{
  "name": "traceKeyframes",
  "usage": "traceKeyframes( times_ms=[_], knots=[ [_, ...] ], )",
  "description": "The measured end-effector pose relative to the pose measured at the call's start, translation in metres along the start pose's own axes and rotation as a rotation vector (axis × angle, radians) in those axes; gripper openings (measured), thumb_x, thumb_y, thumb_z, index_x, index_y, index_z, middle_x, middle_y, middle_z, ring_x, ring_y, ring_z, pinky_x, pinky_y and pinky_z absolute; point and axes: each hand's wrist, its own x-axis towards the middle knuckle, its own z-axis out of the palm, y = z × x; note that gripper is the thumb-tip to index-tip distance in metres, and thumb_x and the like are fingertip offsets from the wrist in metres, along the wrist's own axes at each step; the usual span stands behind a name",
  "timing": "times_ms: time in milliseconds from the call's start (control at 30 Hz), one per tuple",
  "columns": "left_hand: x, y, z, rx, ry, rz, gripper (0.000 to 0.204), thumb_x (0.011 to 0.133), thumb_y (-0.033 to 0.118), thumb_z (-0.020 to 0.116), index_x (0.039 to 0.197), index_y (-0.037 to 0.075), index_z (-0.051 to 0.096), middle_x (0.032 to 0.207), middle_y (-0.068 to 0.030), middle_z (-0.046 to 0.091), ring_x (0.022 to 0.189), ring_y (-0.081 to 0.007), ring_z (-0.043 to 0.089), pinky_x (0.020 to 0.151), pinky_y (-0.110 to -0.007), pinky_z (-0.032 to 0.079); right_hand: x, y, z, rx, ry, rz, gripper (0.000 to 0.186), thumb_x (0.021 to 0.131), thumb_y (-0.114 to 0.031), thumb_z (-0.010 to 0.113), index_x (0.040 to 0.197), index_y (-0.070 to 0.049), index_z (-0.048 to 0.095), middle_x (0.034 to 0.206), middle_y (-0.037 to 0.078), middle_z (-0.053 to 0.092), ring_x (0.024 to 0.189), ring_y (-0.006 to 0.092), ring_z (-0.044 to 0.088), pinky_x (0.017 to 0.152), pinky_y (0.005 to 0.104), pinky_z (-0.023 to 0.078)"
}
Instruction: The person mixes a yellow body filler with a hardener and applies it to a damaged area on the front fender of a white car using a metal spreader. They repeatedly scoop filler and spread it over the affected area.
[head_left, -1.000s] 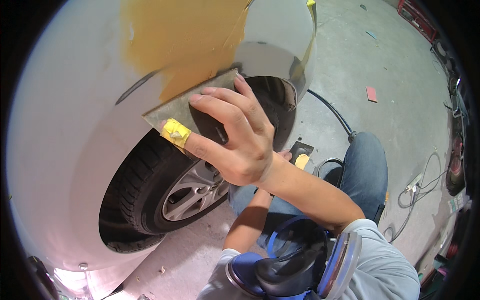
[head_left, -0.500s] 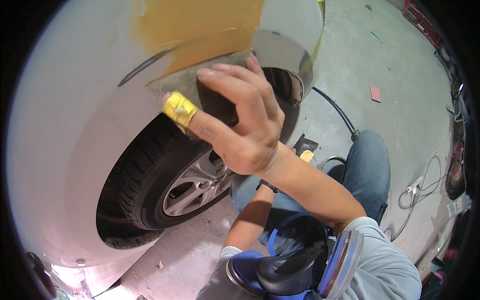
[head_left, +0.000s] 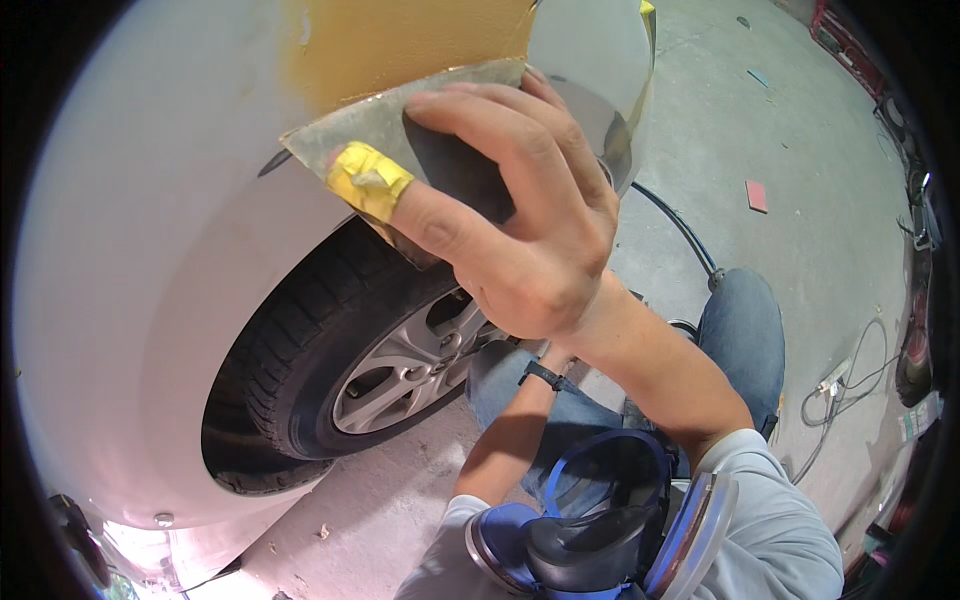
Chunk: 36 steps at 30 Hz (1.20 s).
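My right hand (head_left: 530, 220) grips a flat, greyish filler spreader (head_left: 360, 122), thumb on the near face, fingers along the other side. Yellow tape (head_left: 368, 180) wraps the thumb. The spreader's long edge lies against the lower part of a yellow-tan filler patch (head_left: 400, 50) on the pale car body (head_left: 170, 170), just above the wheel arch. A dark mark (head_left: 272, 163) shows beside the spreader's left corner. Of my left hand (head_left: 558, 356), only the wrist area above a dark wristband (head_left: 543, 376) shows; its fingers are hidden behind my right forearm.
Below the panel is a tyre (head_left: 300, 350) with a silver wheel (head_left: 415, 375). A dark hose (head_left: 675, 215) runs past my knee (head_left: 742, 330). A respirator (head_left: 590, 530) hangs under my view. A pink block (head_left: 756, 196) and a cable (head_left: 830, 400) lie on the floor.
My right hand and the spreader have moved up over the lower filler, covering much of the dark mark. A dark plate with a yellow dab near my left hand is now hidden.
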Motion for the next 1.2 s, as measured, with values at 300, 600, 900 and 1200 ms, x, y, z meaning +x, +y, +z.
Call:
traceKeyframes(
  times_ms=[300,600,900,1200],
  knots=[
    [-0.02,0.003,-0.016,-0.244,-0.069,-0.071,0.044,0.105,0.026,0.068,0.137,-0.004,0.064,0.131,-0.0106,0.068,0.118,-0.0138,0.061,0.103,-0.03,0.048,-0.025,-0.023,0.0,0.008,-0.061,0.072,0.017,0.078,-0.031,0.081,0.091,-0.022,0.078,0.115,0.006,0.071,0.108,0.0251,0.069,0.102,0.0574,0.056],
    [-0.017,-0.003,-0.016,-0.391,-0.099,-0.092,0.048,0.107,0.026,0.064,0.145,-0.002,0.058,0.125,-0.0109,0.07,0.111,-0.0124,0.063,0.096,-0.028,0.051,-0.022,-0.006,0.02,-0.048,0.075,0.022,0.019,0.077,-0.035,0.081,0.092,-0.024,0.078,0.115,0.007,0.07,0.108,0.0272,0.069,0.098,0.0598,0.058],
    [0.005,-0.007,-0.015,0.344,0.094,-0.328,0.044,0.106,0.025,0.062,0.144,0.002,0.058,0.1,-0.0006,0.06,0.08,-0.0081,0.052,0.071,-0.026,0.045,-0.047,-0.037,0.024,-0.038,0.011,0.116,0.026,0.08,-0.028,0.076,0.106,-0.029,0.081,0.116,0.005,0.07,0.113,0.0239,0.068,0.111,0.0597,0.051],
    [-0.004,-0.01,-0.022,0.467,0.142,-0.104,0.032,0.104,0.011,0.068,0.132,-0.003,0.066,0.127,-0.0089,0.067,0.113,-0.0118,0.058,0.091,-0.025,0.052,-0.036,-0.028,0.008,0.012,-0.004,0.132,0.022,0.075,-0.032,0.081,0.095,-0.024,0.081,0.115,0.009,0.071,0.109,0.0276,0.069,0.102,0.0597,0.056]
  ],
)
